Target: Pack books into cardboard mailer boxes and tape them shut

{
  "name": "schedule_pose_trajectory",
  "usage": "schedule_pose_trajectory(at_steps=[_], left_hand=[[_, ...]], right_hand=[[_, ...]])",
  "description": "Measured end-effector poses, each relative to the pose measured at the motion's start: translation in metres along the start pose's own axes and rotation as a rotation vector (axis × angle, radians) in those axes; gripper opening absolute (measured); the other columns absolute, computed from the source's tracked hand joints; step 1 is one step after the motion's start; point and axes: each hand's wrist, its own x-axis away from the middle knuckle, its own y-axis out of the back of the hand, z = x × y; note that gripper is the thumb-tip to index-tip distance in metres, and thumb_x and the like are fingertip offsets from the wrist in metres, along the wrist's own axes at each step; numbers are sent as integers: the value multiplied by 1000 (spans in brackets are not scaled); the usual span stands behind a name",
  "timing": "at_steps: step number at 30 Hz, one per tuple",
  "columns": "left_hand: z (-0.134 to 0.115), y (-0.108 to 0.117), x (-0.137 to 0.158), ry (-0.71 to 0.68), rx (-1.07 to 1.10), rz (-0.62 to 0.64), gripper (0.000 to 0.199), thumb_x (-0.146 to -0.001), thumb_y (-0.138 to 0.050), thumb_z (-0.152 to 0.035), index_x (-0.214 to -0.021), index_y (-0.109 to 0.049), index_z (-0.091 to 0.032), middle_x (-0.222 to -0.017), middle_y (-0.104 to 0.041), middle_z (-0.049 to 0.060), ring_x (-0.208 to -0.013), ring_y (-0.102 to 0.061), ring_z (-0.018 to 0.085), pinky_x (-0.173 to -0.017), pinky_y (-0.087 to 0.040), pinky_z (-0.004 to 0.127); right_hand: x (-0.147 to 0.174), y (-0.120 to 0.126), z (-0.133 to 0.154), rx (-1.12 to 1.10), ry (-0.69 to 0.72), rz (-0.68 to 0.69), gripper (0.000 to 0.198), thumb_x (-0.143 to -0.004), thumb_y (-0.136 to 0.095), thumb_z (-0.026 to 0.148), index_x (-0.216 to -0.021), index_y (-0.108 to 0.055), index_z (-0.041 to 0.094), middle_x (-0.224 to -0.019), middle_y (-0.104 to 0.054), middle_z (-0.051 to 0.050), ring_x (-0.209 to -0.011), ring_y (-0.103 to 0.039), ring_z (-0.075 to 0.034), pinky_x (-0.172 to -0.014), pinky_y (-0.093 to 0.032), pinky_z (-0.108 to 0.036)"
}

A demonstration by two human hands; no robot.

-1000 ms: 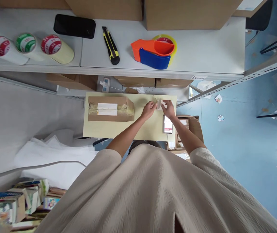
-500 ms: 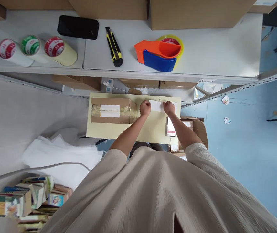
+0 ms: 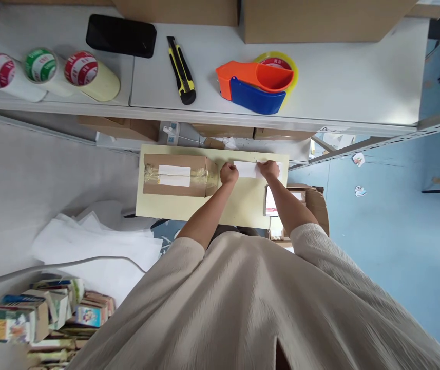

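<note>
A white paper label (image 3: 245, 169) lies between my two hands over the pale yellow tabletop (image 3: 246, 203). My left hand (image 3: 229, 173) is closed at the label's left end, fingers curled together. At its right part, my right hand (image 3: 269, 168) pinches the paper, fingertips pointing left. More white paper shows just beyond the right hand. Left of my hands, a taped cardboard box (image 3: 198, 176) carries a white label (image 3: 174, 175) on top. A phone with a lit screen (image 3: 271, 201) lies beside my right forearm, partly covered by it.
The shelf ahead holds an orange and blue tape dispenser (image 3: 258, 87), a utility knife (image 3: 182, 71), a black phone (image 3: 121, 35) and several tape rolls (image 3: 92, 77). An open carton (image 3: 318, 210) stands right of the table. Stacked books (image 3: 23, 318) sit at lower left.
The fingers of my right hand now reach further left over the paper. My left hand has shifted slightly left. The view has tilted a little.
</note>
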Motion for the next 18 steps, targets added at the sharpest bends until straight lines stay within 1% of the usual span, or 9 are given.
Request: schedule_pose_trajectory(at_steps=[3, 7, 9, 11, 14, 16, 18], left_hand=[[-3, 3, 0, 9, -12, -12, 14, -106, -67, -19, -104, -80, -24, -120, -87, 13, -125, -81, 32, -106, -59, 41], [-7, 11, -3, 16, 7, -86, 16, -111, -63, -19, -106, -78, -22, -119, -85, 15, -121, -80, 30, -104, -58, 38], [-9, 13, -1, -30, 29, -78, 17, -112, -61, -19, -106, -76, -22, -119, -85, 14, -121, -80, 28, -103, -57, 35], [-12, 14, 4, -127, 56, -40, 16, -112, -62, -19, -105, -76, -22, -120, -85, 13, -121, -79, 26, -104, -57, 34], [-17, 15, 16, -228, 108, -10, 13, -110, -65, -18, -106, -76, -23, -120, -86, 11, -117, -79, 24, -105, -58, 34], [-21, 21, 25, -279, 149, -3, 13, -109, -66, -16, -107, -77, -22, -119, -86, 10, -113, -79, 24, -105, -59, 34], [-24, 31, 34, -346, 187, 6, 13, -107, -68, -15, -109, -79, -21, -116, -87, 9, -109, -79, 23, -105, -60, 34]], right_hand=[[-1, 0, 2, 5, -18, -4, 28, -100, -84, 49, -104, -83, 21, -128, -85, -20, -121, -79, -37, -105, -64, -47], [0, -3, 0, 24, -5, -11, 29, -102, -82, 50, -107, -84, 22, -128, -85, -20, -122, -80, -37, -107, -63, -47], [1, -4, -3, 32, 13, -25, 29, -102, -81, 50, -107, -84, 22, -125, -85, -19, -121, -80, -37, -106, -63, -46], [2, -4, -5, 30, 29, -35, 27, -102, -79, 49, -106, -83, 22, -120, -85, -19, -119, -80, -37, -105, -63, -46], [5, -2, -5, 14, 60, -23, 23, -106, -71, 43, -103, -81, 22, -117, -86, -19, -116, -80, -37, -104, -62, -45], [9, 1, -6, -7, 77, -11, 21, -108, -66, 38, -102, -79, 22, -116, -86, -18, -115, -80, -36, -102, -61, -43], [16, 5, -7, -42, 97, 12, 19, -107, -64, 35, -101, -77, 23, -115, -87, -17, -115, -80, -35, -100, -60, -40]])
